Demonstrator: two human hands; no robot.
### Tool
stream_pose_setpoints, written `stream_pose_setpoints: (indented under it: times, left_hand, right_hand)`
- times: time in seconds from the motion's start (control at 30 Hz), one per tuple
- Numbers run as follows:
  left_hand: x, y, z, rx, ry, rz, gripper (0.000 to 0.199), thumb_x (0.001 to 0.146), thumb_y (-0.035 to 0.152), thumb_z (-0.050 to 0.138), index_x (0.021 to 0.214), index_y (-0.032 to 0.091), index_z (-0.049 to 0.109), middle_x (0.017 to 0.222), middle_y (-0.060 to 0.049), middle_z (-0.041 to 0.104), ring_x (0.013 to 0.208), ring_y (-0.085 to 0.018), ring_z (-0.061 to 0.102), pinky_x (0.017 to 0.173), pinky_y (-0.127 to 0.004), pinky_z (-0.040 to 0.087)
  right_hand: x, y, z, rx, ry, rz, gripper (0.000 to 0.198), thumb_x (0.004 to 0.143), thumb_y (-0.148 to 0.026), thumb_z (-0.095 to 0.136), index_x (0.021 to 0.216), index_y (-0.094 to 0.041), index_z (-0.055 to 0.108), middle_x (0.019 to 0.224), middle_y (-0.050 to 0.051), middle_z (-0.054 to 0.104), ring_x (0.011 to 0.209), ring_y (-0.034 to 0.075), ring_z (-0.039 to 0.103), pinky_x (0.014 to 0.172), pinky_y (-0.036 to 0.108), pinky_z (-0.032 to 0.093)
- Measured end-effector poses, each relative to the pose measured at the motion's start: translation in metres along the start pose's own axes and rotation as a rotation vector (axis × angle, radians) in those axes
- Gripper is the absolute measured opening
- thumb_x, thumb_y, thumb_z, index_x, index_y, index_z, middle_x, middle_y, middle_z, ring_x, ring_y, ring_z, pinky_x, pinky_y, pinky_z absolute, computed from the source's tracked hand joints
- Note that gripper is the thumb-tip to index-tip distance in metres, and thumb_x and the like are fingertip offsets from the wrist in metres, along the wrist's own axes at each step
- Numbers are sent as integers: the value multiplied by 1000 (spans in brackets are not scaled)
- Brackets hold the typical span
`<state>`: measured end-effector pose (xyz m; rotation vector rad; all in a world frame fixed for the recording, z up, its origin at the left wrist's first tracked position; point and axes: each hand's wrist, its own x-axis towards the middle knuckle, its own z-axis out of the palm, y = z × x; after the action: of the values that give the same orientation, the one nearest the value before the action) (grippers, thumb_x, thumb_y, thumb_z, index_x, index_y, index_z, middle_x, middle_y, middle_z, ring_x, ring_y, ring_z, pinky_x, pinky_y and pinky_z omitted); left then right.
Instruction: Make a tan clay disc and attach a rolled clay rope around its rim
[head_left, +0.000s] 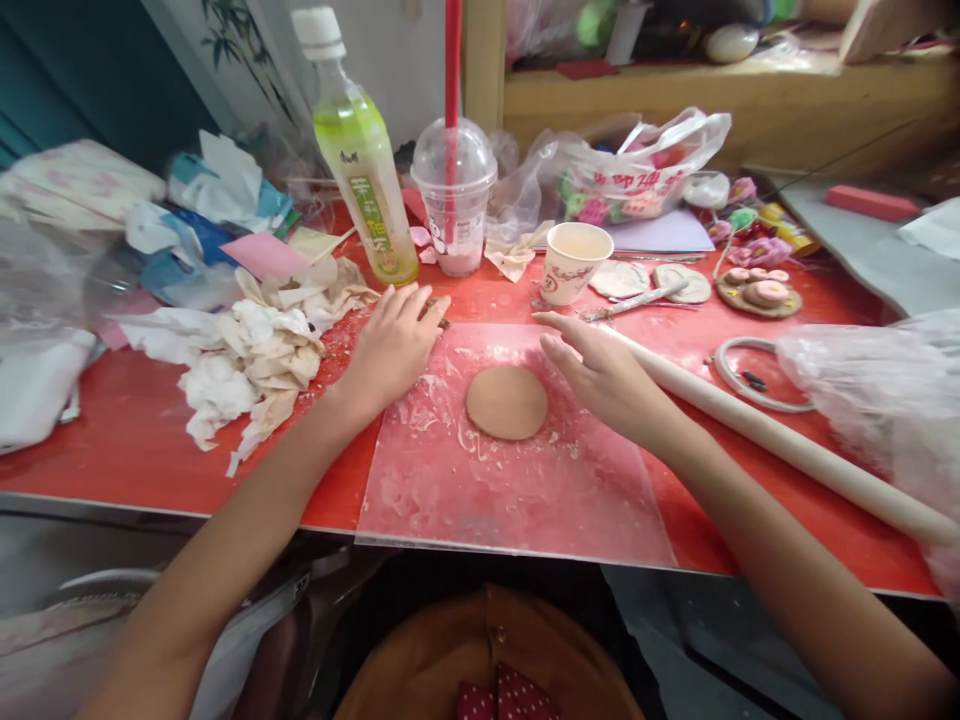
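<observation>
Beside clay disc (pixel 507 402) | left hand (pixel 391 342): fingers spread | right hand (pixel 606 372): outstretched, thumb apart | contact unclear

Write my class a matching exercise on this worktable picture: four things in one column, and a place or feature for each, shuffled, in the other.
Column one
1. Flat brown disc
2. Domed plastic cup
3. Tall bottle
4. Long pale rod

Column two
A. Topped with a white cap
B. Slants along the right side of the red table
C. Lies on the see-through sheet
D. Has a red straw standing in it

Right pairs: 1-C, 2-D, 3-A, 4-B.
</observation>
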<state>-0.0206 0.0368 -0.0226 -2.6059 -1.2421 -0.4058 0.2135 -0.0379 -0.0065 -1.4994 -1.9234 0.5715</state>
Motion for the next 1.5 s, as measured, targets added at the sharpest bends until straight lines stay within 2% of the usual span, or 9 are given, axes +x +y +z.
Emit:
stream_pose_setpoints:
  times: [0.17,0.3,0.43,0.67,1.03,1.17,1.3,1.4,1.5]
  left_hand:
    - [4,-12,7,-165,127,-72,32,88,24,53,119,17,51,112,-10,57,100,-22,59,88,-35,48]
    - [4,15,-5,-417,303,154,42,89,23,52,130,19,41,112,-9,55,99,-16,57,89,-31,48]
    - [-3,47,-11,-392,333,303,30,92,28,48,118,14,49,107,-10,60,101,-19,57,87,-32,48]
    - [-9,55,-8,-105,419,386,19,92,18,42,107,11,51,87,-8,63,83,-19,58,78,-32,48]
    - [-9,61,-14,-274,465,215,22,94,22,36,78,17,49,65,-1,54,60,-14,50,58,-25,41]
    - [-7,58,-9,-276,357,123,23,96,25,36,102,13,54,91,-8,65,85,-18,61,76,-30,48]
    - [-4,54,1,-313,296,218,50,95,40,35,134,9,32,130,-19,52,121,-25,50,98,-39,44]
    - [-4,51,9,-382,262,288,60,93,45,35,139,7,24,134,-25,45,128,-29,43,100,-44,42]
    - [-6,50,9,-418,242,314,46,96,31,33,136,9,26,126,-22,49,121,-26,48,96,-41,46]
  right_hand:
    - [0,0,6,188,8,45,39,93,-40,42,122,-18,55,126,11,60,114,25,57,99,45,43]
    - [-2,-8,7,578,-83,92,38,89,-39,53,123,-23,54,131,7,57,115,22,57,99,39,45]
    - [-2,-13,11,817,-280,66,36,87,-34,56,121,-23,57,123,5,62,114,21,58,100,40,43]
    - [-4,-8,20,783,-284,99,33,87,-42,55,108,-19,66,105,6,69,101,23,63,93,40,47]
    - [-3,-20,27,921,-282,201,40,86,-51,53,74,-16,67,72,5,72,68,18,69,70,31,56]
    - [3,-20,30,1135,-265,340,29,90,-39,51,81,-16,66,75,5,70,71,16,68,78,34,55]
    - [2,-20,29,1403,-356,357,36,99,-34,32,91,-15,61,82,4,67,84,13,66,94,35,47]
    - [-3,-25,27,1506,-509,377,42,99,-44,23,94,-18,56,81,2,62,87,13,64,98,36,43]
    - [-6,-30,26,1533,-587,361,38,96,-50,28,93,-20,52,87,2,60,88,14,63,96,35,43]
